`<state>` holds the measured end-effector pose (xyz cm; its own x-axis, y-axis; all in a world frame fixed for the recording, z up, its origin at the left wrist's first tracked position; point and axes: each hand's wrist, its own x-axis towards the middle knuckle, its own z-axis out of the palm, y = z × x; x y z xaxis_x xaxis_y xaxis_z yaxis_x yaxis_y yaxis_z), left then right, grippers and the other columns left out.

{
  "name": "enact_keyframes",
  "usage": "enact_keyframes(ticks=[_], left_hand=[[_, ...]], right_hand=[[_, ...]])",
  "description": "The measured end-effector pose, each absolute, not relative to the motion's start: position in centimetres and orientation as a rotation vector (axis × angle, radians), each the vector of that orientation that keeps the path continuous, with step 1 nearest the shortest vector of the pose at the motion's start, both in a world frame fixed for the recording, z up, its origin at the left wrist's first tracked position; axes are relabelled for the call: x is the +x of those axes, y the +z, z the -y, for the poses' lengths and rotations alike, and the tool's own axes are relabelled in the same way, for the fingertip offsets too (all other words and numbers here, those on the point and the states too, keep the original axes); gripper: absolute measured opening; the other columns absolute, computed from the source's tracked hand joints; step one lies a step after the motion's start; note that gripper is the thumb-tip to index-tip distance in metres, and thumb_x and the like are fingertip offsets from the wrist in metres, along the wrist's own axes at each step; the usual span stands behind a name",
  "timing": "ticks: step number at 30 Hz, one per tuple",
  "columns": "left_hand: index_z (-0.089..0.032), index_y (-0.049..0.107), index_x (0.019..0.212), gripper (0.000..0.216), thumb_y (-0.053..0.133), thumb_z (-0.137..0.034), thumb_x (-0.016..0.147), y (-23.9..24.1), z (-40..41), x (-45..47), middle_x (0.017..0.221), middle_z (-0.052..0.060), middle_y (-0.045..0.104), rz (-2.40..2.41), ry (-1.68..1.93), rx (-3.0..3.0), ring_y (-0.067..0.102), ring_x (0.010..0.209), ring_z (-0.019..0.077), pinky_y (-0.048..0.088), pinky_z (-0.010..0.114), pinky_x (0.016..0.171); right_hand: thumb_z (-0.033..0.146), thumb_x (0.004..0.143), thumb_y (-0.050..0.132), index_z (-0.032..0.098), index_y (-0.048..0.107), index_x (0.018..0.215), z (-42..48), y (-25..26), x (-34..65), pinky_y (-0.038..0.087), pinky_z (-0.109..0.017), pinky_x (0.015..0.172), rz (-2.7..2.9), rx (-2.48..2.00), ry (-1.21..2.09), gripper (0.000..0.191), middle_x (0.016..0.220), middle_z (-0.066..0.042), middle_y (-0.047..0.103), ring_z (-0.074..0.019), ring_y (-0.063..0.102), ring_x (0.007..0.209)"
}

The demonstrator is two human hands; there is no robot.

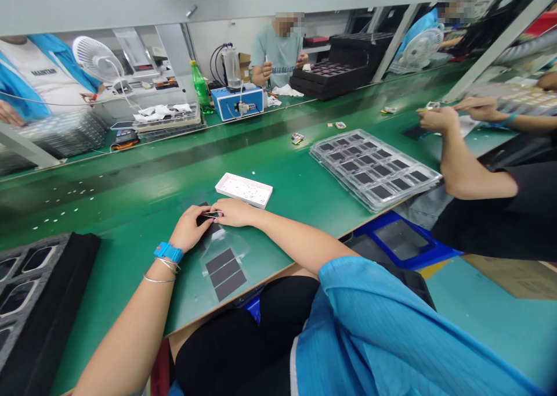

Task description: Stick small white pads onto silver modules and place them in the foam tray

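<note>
The person sits at a long green table [130,210]. Both hands meet over one small dark part [208,216]. The left hand [190,226] has its fingers curled and pinched on the part's left side. The right hand [235,211] has its fingers bent together on the right side, and a thin shiny edge shows between the two hands. The part sits just above the table, right in front of the person and close beside a white tray [243,189] with tiny bits in it.

Under the hands lies a clear sheet [224,262]. Three dark strips [226,273] lie on it side by side, near the table's edge. It looks like the work is in the middle: one part is in hand and the three strips wait untouched.

To the right, a clear tray of dark squares [374,166] sits full. At the far left a black tray [26,285] has empty-looking slots. A co-worker's hands [439,117] are busy farther right.
</note>
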<state>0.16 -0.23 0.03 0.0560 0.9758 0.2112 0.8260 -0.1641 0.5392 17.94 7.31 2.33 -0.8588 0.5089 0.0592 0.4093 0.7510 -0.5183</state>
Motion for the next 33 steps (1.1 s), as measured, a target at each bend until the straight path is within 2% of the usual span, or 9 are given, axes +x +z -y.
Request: enact_keyframes(ticks=[7, 11, 15, 18, 20, 25, 27, 30, 33], left_hand=[[-0.021, 0.068, 0.113, 0.040, 0.057, -0.040, 0.080, -0.5, 0.3, 0.2, 0.108, 0.010, 0.061, -1.863, 0.725, 2.133, 0.056, 0.107, 0.0283, 0.043, 0.047, 0.102], [-0.022, 0.068, 0.115, 0.042, 0.056, -0.043, 0.081, -1.4, 0.3, 0.2, 0.124, 0.012, 0.057, -1.857, 0.717, 2.175, 0.050, 0.122, 0.0318, 0.036, 0.051, 0.110], [-0.021, 0.065, 0.123, 0.045, 0.052, -0.044, 0.086, -2.0, 0.2, 0.3, 0.136, 0.014, 0.054, -1.865, 0.688, 2.195, 0.046, 0.129, 0.0324, 0.033, 0.052, 0.113], [-0.022, 0.062, 0.129, 0.048, 0.050, -0.046, 0.089, -2.1, 0.3, 0.6, 0.144, 0.013, 0.050, -1.862, 0.632, 2.231, 0.043, 0.135, 0.0326, 0.032, 0.052, 0.114], [-0.023, 0.059, 0.133, 0.051, 0.049, -0.048, 0.090, -2.1, 0.3, 0.9, 0.148, 0.012, 0.047, -1.864, 0.571, 2.240, 0.039, 0.139, 0.0335, 0.030, 0.054, 0.115], [-0.026, 0.044, 0.146, 0.057, 0.043, -0.049, 0.094, -1.5, 0.9, 1.8, 0.158, 0.008, 0.033, -1.868, 0.410, 2.192, 0.024, 0.148, 0.0311, 0.020, 0.056, 0.119], [-0.025, 0.032, 0.152, 0.064, 0.043, -0.050, 0.095, -1.2, 1.0, 2.1, 0.160, 0.007, 0.028, -1.873, 0.376, 2.155, 0.019, 0.150, 0.0291, 0.015, 0.053, 0.121], [-0.018, 0.017, 0.156, 0.075, 0.045, -0.051, 0.094, -1.0, 1.0, 2.5, 0.161, 0.010, 0.025, -1.892, 0.344, 2.105, 0.015, 0.151, 0.0272, 0.011, 0.048, 0.122], [-0.013, 0.011, 0.156, 0.082, 0.046, -0.052, 0.094, -0.8, 0.9, 2.9, 0.161, 0.014, 0.024, -1.920, 0.341, 2.084, 0.014, 0.151, 0.0273, 0.010, 0.046, 0.122]], right_hand=[[0.020, 0.082, 0.069, 0.014, 0.070, 0.097, -7.2, 5.6, 20.4, 0.040, -0.026, 0.068, 2.818, -0.810, 0.846, 0.017, 0.091, -0.007, 0.071, -0.0187, 0.062, 0.082], [0.027, 0.087, 0.063, 0.016, 0.070, 0.101, -10.5, 8.4, 23.2, 0.046, -0.026, 0.079, 2.397, -0.673, 0.942, 0.019, 0.098, -0.004, 0.071, -0.0156, 0.064, 0.089], [0.019, 0.090, 0.054, 0.011, 0.066, 0.109, -18.6, 8.1, 26.6, 0.046, -0.033, 0.090, 1.946, -1.166, 0.464, 0.024, 0.104, -0.009, 0.068, -0.0187, 0.062, 0.095], [0.013, 0.086, 0.055, 0.006, 0.061, 0.120, -23.7, 5.4, 28.9, 0.035, -0.041, 0.105, 1.735, -1.601, 0.121, 0.035, 0.122, -0.018, 0.060, -0.0263, 0.052, 0.118], [0.014, 0.085, 0.055, 0.007, 0.055, 0.128, -25.7, 3.3, 30.1, 0.035, -0.045, 0.105, 1.687, -1.777, 0.049, 0.044, 0.134, -0.021, 0.052, -0.0302, 0.043, 0.127], [0.018, 0.084, 0.060, 0.011, 0.046, 0.138, -29.6, -0.2, 31.3, 0.033, -0.052, 0.103, 1.710, -1.945, -0.083, 0.057, 0.144, -0.025, 0.038, -0.0324, 0.034, 0.132], [0.019, 0.083, 0.065, 0.010, 0.044, 0.141, -31.6, -0.7, 31.5, 0.033, -0.051, 0.102, 1.679, -2.011, -0.098, 0.062, 0.141, -0.028, 0.040, -0.0319, 0.036, 0.130], [0.016, 0.086, 0.062, 0.007, 0.051, 0.137, -34.3, -1.4, 31.8, 0.035, -0.049, 0.096, 1.679, -2.101, -0.024, 0.053, 0.127, -0.031, 0.050, -0.0301, 0.042, 0.123], [0.014, 0.088, 0.061, 0.011, 0.061, 0.128, -35.8, -1.9, 32.1, 0.033, -0.049, 0.097, 1.689, -2.080, 0.020, 0.040, 0.128, -0.029, 0.052, -0.0283, 0.043, 0.124]])
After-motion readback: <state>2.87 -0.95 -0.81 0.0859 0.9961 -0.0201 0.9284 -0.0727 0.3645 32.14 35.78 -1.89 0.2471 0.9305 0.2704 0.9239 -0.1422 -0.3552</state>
